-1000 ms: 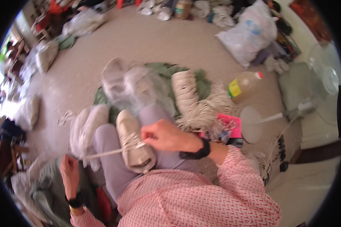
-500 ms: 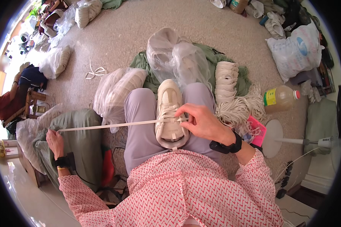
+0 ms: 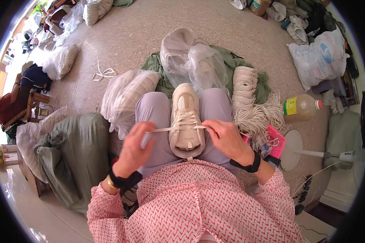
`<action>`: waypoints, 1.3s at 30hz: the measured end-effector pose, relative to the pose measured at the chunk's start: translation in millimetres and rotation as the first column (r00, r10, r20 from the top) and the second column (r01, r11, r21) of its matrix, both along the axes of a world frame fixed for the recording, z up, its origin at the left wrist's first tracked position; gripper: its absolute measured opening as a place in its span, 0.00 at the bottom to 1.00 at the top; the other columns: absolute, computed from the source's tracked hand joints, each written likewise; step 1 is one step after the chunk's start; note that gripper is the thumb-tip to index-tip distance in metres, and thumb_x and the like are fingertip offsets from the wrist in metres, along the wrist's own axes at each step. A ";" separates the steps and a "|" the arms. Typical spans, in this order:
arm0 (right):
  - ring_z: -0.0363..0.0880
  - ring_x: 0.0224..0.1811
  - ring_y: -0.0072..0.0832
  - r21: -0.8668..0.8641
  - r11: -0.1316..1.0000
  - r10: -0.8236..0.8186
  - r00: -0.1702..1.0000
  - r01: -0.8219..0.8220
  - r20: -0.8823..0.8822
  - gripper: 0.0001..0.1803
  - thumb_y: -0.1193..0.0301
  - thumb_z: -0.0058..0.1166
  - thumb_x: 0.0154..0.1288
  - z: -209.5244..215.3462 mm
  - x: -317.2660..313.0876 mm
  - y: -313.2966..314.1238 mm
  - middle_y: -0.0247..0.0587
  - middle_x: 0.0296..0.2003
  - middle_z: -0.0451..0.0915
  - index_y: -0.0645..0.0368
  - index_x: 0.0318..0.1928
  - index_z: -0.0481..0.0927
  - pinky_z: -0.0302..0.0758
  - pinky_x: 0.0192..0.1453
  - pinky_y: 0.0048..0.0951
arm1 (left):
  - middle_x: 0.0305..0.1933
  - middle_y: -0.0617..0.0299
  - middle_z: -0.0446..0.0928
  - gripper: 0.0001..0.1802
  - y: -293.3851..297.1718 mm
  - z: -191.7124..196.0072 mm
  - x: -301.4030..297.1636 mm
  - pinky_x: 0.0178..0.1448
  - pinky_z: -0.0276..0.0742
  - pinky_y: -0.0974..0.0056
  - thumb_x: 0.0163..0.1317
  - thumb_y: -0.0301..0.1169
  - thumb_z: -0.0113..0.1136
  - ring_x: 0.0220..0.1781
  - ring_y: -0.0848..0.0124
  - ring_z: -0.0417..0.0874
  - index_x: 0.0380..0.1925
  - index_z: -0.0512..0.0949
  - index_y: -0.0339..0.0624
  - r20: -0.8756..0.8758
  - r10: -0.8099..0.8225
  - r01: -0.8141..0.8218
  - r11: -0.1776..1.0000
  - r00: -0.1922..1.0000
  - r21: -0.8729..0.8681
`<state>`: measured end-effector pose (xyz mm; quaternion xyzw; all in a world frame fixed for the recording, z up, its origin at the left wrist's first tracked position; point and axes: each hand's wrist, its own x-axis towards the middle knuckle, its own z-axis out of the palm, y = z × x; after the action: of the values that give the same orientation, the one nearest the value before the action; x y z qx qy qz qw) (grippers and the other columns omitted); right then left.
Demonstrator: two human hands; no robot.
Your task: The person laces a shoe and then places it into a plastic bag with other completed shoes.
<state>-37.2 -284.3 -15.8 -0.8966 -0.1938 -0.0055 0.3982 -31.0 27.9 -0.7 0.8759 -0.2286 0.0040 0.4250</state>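
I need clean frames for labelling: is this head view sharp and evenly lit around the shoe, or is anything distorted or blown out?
Head view: shoe and both hands sharp, evenly daylit; fisheye bends the floor edges toward a black rim; upper-left corner is blown out.

**Cream shoe laced on the lap**

A cream sneaker (image 3: 185,121) rests between the person's knees, toe pointing away. The left hand (image 3: 134,148), left of the sneaker, pinches a flat pale lace (image 3: 166,129) stretched across the sneaker's eyelets. The right hand (image 3: 227,139) grips the lace's other end at the sneaker's right side. Right of the sneaker lies a bundle of laces (image 3: 255,117); beyond its toe, clear bags of shoes (image 3: 190,56).
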 end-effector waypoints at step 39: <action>0.81 0.28 0.18 -0.010 0.787 -0.617 0.786 0.617 -0.038 0.12 0.82 0.52 0.74 -19.9 -44.0 -172.7 0.34 0.32 0.83 0.61 0.51 0.86 0.78 0.33 0.22 | 0.29 0.53 0.70 0.05 89.3 14.4 2.9 0.34 0.70 0.57 0.63 0.17 0.60 0.27 0.59 0.74 0.34 0.73 0.35 0.252 0.287 -0.362 0.868 0.924 0.340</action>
<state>-81.2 -457.0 -35.7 -0.9101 0.1173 -0.1178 0.3796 -28.1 117.1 13.7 0.9627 -0.1141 0.1165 0.2160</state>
